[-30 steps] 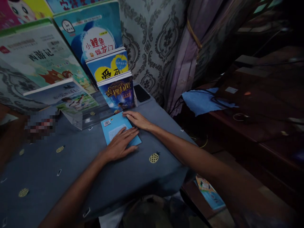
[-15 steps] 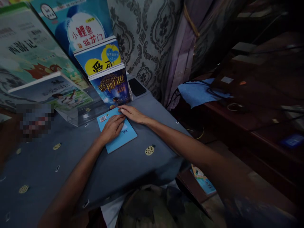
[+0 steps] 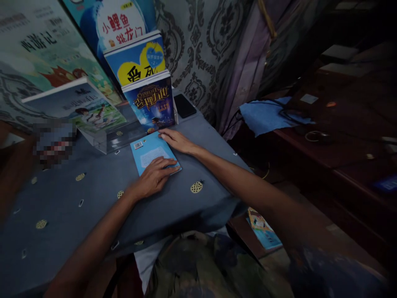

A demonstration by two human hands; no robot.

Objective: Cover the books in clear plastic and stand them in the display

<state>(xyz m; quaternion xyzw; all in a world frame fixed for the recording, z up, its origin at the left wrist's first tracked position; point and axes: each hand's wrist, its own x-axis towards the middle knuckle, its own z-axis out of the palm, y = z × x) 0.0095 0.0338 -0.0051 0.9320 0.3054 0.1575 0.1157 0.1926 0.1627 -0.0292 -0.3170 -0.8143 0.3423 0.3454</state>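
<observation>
A light blue book [image 3: 150, 154] lies closed on the table, its back cover with a barcode facing up. My left hand [image 3: 156, 174] rests flat across the cover's near end, fingers stretched toward the right edge. At the far right edge of the same book is my right hand [image 3: 176, 140], fingers extended and touching its corner; nothing is gripped. Just beyond stands a dark blue book [image 3: 153, 103] with gold lettering, in front of a blue and yellow book [image 3: 136, 62].
A clear stand [image 3: 107, 142] bears a book with a landscape cover [image 3: 96, 114]. Large picture books [image 3: 34, 54] lean behind. A black phone [image 3: 185, 106] lies near the wall. The grey tablecloth [image 3: 102, 215] has pineapple prints. More books [image 3: 265, 231] sit low at right.
My left hand has slid down the cover toward me, uncovering the printed text block. My right hand stays at the far right corner. The view has shifted slightly.
</observation>
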